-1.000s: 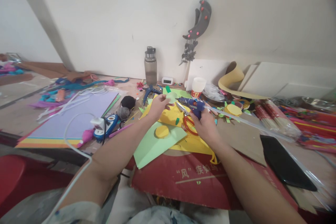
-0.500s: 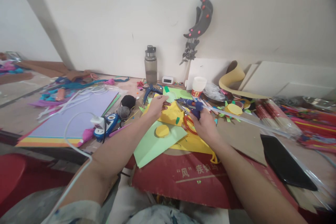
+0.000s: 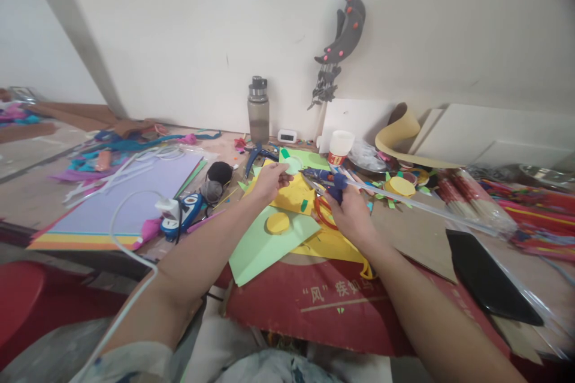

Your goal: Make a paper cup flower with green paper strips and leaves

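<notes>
In the head view my left hand (image 3: 272,182) pinches a pale green round piece (image 3: 293,165) with a darker green bit at its upper left. My right hand (image 3: 349,206) is wrapped round a blue glue gun (image 3: 330,179), whose nozzle points left, close to the round piece. A clear glue stick (image 3: 417,208) runs from its back toward the right. Beneath the hands lies yellow paper (image 3: 291,196), with red-handled scissors (image 3: 325,213) by my right hand. A yellow disc (image 3: 278,224) rests on a light green sheet (image 3: 265,251).
A bottle (image 3: 258,111) and a paper cup (image 3: 340,147) stand at the back. Left are lilac sheets (image 3: 130,191) and a blue-white power strip (image 3: 182,217) with a white cable. A red board (image 3: 314,311) lies in front, a black tray (image 3: 492,278) at right.
The pale green round piece and my left fingers have shifted very slightly. My right hand and the glue gun look almost unmoved.
</notes>
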Demonstrator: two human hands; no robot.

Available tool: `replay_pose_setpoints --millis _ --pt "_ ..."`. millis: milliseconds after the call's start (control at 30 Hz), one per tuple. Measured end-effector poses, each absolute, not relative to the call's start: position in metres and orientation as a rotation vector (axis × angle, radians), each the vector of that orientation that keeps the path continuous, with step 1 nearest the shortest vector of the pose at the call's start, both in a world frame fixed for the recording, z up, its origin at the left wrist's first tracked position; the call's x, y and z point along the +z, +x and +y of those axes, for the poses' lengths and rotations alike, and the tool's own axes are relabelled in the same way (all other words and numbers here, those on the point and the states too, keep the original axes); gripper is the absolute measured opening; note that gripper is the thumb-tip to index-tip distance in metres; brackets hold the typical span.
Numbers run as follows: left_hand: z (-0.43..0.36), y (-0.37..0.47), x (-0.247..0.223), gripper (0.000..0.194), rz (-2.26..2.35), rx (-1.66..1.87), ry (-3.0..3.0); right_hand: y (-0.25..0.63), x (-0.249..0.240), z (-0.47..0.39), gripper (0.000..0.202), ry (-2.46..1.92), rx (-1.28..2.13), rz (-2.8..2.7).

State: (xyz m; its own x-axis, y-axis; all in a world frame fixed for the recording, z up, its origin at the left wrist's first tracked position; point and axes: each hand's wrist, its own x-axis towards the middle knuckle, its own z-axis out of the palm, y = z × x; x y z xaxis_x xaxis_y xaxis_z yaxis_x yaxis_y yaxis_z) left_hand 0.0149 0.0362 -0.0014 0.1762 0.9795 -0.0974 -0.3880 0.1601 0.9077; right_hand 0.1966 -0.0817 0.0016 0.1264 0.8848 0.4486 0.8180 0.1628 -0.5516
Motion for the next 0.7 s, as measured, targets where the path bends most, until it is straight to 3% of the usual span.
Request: replay_pose_setpoints --millis 700 --pt "0.0349 0.0158 -0.0004 0.011 0.845 1.135 0.876 0.197 0.0013 -0.0815 0.041 -1.719 0.066 -1.727"
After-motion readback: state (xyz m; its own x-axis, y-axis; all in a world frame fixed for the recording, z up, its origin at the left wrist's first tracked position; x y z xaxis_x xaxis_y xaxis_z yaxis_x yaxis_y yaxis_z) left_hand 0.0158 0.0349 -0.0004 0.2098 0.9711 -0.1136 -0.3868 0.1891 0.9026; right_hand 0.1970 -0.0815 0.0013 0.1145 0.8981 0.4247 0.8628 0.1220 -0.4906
